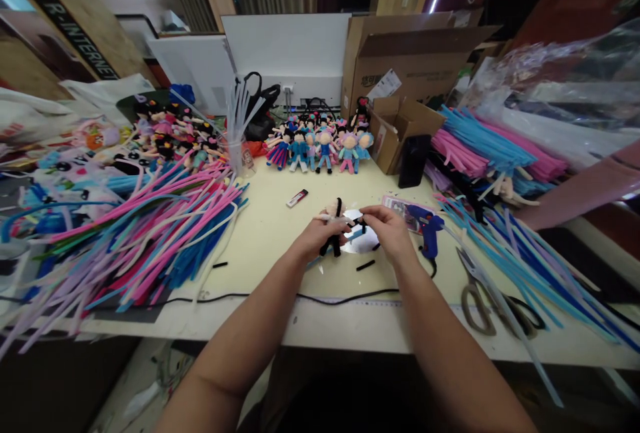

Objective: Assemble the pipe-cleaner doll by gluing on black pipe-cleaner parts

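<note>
craft workshop | desk (pixel 280 220) heaped with coloured pipe cleaners (pixel 150 233) | rows of finished dolls (pixel 320 146) | glue gun (pixel 427 230), scissors (pixel 480 286) | cardboard boxes (pixel 400 60)

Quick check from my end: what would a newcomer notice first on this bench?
Probably the pile of bright pipe cleaners sprawling over the table's left side, with more fanned out at right. Next, the row of small dolls standing at the back, and in the middle the left hand and right hand holding a half-made doll.

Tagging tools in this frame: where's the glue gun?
Head view, right of centre: the blue glue gun stands on the table just right of the right hand, left of the scissors.
</note>
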Demonstrator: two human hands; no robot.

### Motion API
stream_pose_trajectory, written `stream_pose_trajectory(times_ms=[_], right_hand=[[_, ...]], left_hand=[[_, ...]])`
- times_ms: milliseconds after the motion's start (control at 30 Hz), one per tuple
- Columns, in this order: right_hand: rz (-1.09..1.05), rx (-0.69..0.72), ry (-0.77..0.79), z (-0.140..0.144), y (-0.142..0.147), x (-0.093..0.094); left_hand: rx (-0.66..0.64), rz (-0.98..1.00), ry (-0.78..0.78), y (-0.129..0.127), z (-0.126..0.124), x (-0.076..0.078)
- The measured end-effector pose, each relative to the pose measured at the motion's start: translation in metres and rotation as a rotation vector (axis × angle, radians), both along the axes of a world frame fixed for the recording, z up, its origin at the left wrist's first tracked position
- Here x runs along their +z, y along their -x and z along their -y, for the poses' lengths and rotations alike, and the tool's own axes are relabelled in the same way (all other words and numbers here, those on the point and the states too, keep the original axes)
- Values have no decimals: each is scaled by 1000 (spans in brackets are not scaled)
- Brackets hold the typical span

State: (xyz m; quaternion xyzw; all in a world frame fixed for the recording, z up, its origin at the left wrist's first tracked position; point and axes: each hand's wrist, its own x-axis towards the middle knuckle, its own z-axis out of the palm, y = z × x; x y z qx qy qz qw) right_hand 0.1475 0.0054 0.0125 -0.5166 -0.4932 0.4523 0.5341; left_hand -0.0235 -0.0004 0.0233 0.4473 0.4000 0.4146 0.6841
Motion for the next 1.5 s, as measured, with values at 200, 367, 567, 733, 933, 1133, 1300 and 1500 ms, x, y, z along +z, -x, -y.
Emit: stream_pose_trajectory(times_ms=[200, 367, 567, 733, 933, 1133, 1300, 1500], right_hand=[[86, 37, 6, 5, -4, -10], [-93, 71, -14, 10, 9, -4], [-123, 91, -11, 12, 18, -4], [-75, 180, 6, 9, 11, -7], [474, 121, -40, 10, -9, -6], [291, 47, -194, 16, 7, 2], [16, 110, -60, 12, 13, -2], [-118, 146, 100, 12, 12, 1]], left_hand=[[56, -54, -23, -2, -1, -10], [97, -46, -36, -6, 0, -12], [169, -11, -12, -9, 4, -8], [183, 30, -18, -6, -1, -11], [216, 9, -6, -3, -4, -9], [204, -48, -1, -6, 0, -6], [155, -26, -22, -6, 1, -10], [153, -15, -63, -6, 2, -8]])
